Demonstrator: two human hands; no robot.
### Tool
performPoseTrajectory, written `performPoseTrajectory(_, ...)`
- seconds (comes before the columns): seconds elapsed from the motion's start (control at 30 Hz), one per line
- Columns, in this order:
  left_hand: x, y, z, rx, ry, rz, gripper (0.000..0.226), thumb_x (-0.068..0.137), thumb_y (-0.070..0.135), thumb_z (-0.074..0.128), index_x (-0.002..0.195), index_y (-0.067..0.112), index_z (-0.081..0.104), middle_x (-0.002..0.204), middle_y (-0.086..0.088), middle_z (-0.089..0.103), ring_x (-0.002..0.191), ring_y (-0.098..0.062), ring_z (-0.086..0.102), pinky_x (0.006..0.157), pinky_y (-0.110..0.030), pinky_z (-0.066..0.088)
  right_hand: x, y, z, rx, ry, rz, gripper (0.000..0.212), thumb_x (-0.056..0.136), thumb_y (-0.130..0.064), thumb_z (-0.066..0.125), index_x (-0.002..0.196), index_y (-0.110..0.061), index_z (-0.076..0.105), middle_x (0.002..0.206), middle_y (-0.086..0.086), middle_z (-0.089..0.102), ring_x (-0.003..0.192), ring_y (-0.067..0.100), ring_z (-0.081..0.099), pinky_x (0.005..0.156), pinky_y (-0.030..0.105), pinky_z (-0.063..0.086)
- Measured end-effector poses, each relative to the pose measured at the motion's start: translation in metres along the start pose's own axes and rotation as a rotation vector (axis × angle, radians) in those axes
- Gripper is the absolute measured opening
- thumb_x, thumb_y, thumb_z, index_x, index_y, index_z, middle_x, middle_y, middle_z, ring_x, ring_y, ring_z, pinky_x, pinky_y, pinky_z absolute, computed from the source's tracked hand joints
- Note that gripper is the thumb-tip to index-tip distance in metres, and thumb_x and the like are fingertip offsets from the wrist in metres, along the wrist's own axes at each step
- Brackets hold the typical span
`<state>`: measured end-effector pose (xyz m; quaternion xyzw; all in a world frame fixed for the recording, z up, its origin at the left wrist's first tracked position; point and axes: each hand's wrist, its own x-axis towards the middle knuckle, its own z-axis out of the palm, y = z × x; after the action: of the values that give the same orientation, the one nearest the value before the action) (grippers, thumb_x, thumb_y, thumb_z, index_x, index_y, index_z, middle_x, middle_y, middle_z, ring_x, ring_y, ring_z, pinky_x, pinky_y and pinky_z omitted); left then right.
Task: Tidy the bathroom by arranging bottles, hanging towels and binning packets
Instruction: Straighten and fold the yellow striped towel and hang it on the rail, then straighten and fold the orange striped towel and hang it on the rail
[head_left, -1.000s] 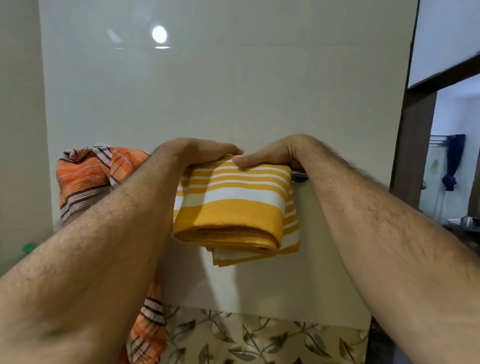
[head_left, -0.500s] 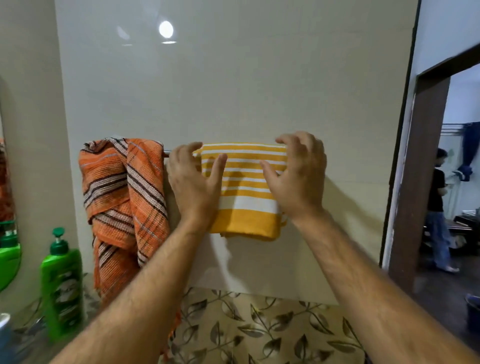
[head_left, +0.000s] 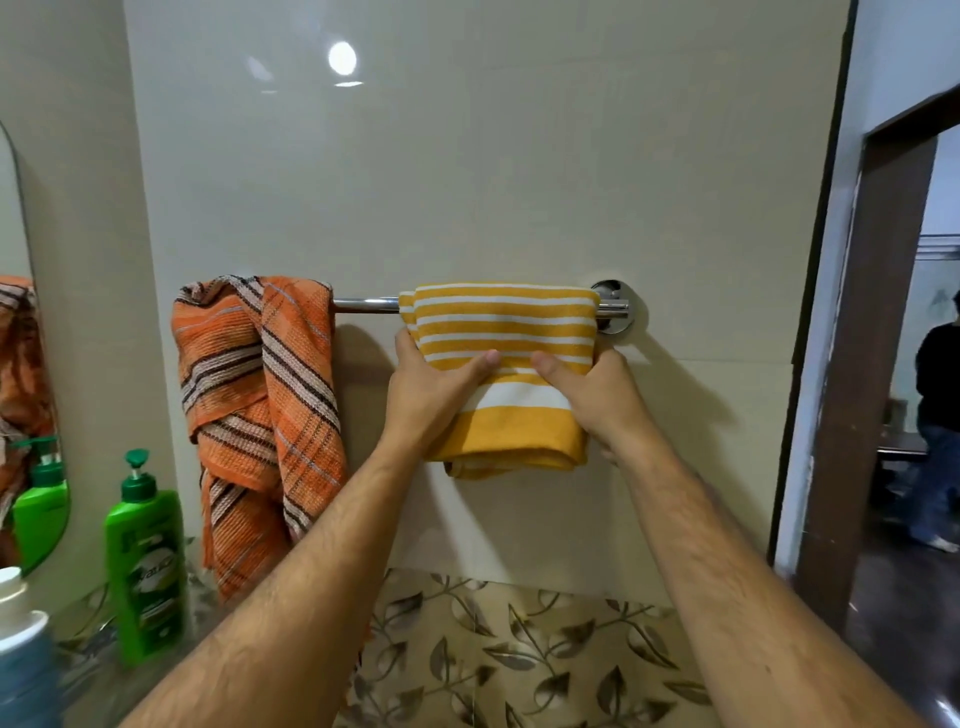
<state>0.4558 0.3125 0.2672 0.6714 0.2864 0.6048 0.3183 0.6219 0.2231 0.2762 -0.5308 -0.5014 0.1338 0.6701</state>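
**Yellow towel settled on the rail**

Now the yellow striped towel (head_left: 506, 374) hangs folded over the chrome towel rail (head_left: 366, 305), at its right end beside the wall mount. A second ago both hands sat on top of the fold at the rail; they have since slid down the front. The left hand (head_left: 434, 395) holds the towel's left edge, thumb laid across the stripes and fingers tucked behind the cloth. The right hand (head_left: 597, 392) mirrors it on the right edge, thumb in front. The orange checked towel (head_left: 260, 415) hangs bunched at the rail's left end, apart from the yellow one. A green pump bottle (head_left: 145, 561) stands on the tabletop below. Judging by this, hanging is nearly done and the hands are only straightening; the orange towel probably needs spreading next.
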Motion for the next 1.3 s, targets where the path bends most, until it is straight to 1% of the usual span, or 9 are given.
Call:
performPoseTrajectory(0.27, -0.008, 0.0, 0.006, 0.089, 0.004, 0.036, 0.082, 0.064, 0.056, 0.085, 0.127, 0.034, 0.037, 0.106, 0.021, 0.058, 0.107, -0.013, 0.062, 0.089, -0.032, 0.05, -0.011, 0.017, -0.008, 0.031, 0.048, -0.027, 0.037, 0.077, -0.03, 0.084, 0.108, -0.023, 0.065, 0.099, -0.002, 0.075, 0.088, 0.014, 0.073, 0.084, 0.043, 0.06)
performPoseTrajectory(0.43, -0.026, -0.007, -0.001, 0.233, 0.05, 0.132, 0.1, 0.067, 0.06, 0.082, 0.145, 0.026, 0.029, 0.127, 0.011, 0.058, 0.119, -0.013, 0.058, 0.09, -0.024, 0.046, -0.032, 0.022, -0.003, -0.238, 0.138, -0.014, 0.081, 0.074, -0.043, 0.082, 0.138, -0.012, 0.042, 0.127, 0.006, 0.06, 0.117, 0.028, 0.06, 0.097, 0.046, 0.051)
performPoseTrajectory(0.53, -0.039, -0.006, -0.006, 0.398, 0.168, 0.242, 0.112, 0.073, 0.069, 0.068, 0.157, 0.017, 0.015, 0.15, -0.007, 0.042, 0.136, -0.021, 0.04, 0.102, -0.029, 0.032, -0.05, 0.007, 0.011, -0.441, 0.384, -0.338, 0.104, 0.075, -0.051, 0.079, 0.152, -0.01, 0.023, 0.151, 0.014, 0.038, 0.138, 0.032, 0.038, 0.11, 0.048, 0.036)
performPoseTrajectory(0.67, -0.046, 0.004, -0.018, 0.426, 0.242, 0.401, 0.072, 0.089, 0.043, 0.068, 0.146, 0.008, 0.04, 0.148, -0.012, 0.044, 0.136, -0.025, 0.041, 0.108, -0.031, 0.035, -0.061, -0.021, 0.028, -0.496, 0.559, -0.741, 0.065, 0.082, -0.04, 0.075, 0.13, -0.002, 0.055, 0.137, 0.019, 0.052, 0.128, 0.038, 0.048, 0.104, 0.045, 0.037)
performPoseTrajectory(0.83, -0.048, 0.019, -0.042, 0.497, 0.29, 0.58, 0.027, 0.092, 0.027, 0.066, 0.113, 0.01, 0.067, 0.119, -0.006, 0.063, 0.11, -0.02, 0.059, 0.092, -0.03, 0.049, -0.069, -0.039, 0.058, -0.349, 0.406, -0.863, 0.024, 0.084, -0.022, 0.073, 0.102, -0.005, 0.07, 0.118, 0.015, 0.06, 0.11, 0.032, 0.058, 0.091, 0.043, 0.049)
performPoseTrajectory(0.93, -0.046, 0.023, -0.068, 0.509, 0.327, 0.587, 0.01, 0.092, 0.019, 0.066, 0.094, 0.009, 0.07, 0.095, -0.002, 0.069, 0.083, -0.015, 0.064, 0.072, -0.038, 0.055, -0.066, -0.053, 0.079, -0.164, 0.217, -0.748, 0.017, 0.086, -0.021, 0.071, 0.099, -0.009, 0.068, 0.112, 0.007, 0.06, 0.087, 0.015, 0.066, 0.072, 0.037, 0.057)
performPoseTrajectory(1.0, -0.044, 0.024, -0.089, 0.561, 0.405, 0.552, 0.008, 0.092, 0.02, 0.065, 0.092, 0.013, 0.07, 0.09, 0.002, 0.069, 0.075, -0.009, 0.061, 0.066, -0.031, 0.053, -0.061, -0.061, 0.097, -0.091, 0.067, -0.595, 0.013, 0.089, -0.023, 0.069, 0.097, -0.014, 0.065, 0.104, 0.004, 0.065, 0.075, 0.014, 0.068, 0.068, 0.041, 0.058)
performPoseTrajectory(1.13, -0.029, 0.025, -0.13, 0.612, 0.5, 0.383, 0.01, 0.093, 0.029, 0.063, 0.091, 0.021, 0.068, 0.089, 0.01, 0.065, 0.08, -0.011, 0.063, 0.072, -0.027, 0.051, -0.045, -0.065, 0.142, -0.108, -0.212, -0.304, 0.014, 0.091, -0.026, 0.065, 0.102, -0.018, 0.061, 0.101, 0.004, 0.067, 0.092, 0.024, 0.068, 0.077, 0.049, 0.059)
performPoseTrajectory(1.3, -0.004, 0.023, -0.156, 0.682, 0.498, 0.123, 0.029, 0.093, 0.043, 0.061, 0.105, 0.018, 0.068, 0.102, 0.001, 0.071, 0.094, -0.016, 0.066, 0.083, -0.034, 0.053, -0.038, -0.061, 0.192, -0.381, -0.382, -0.211, 0.054, 0.091, -0.024, 0.063, 0.139, -0.011, 0.043, 0.133, 0.011, 0.059, 0.12, 0.028, 0.057, 0.097, 0.032, 0.046)
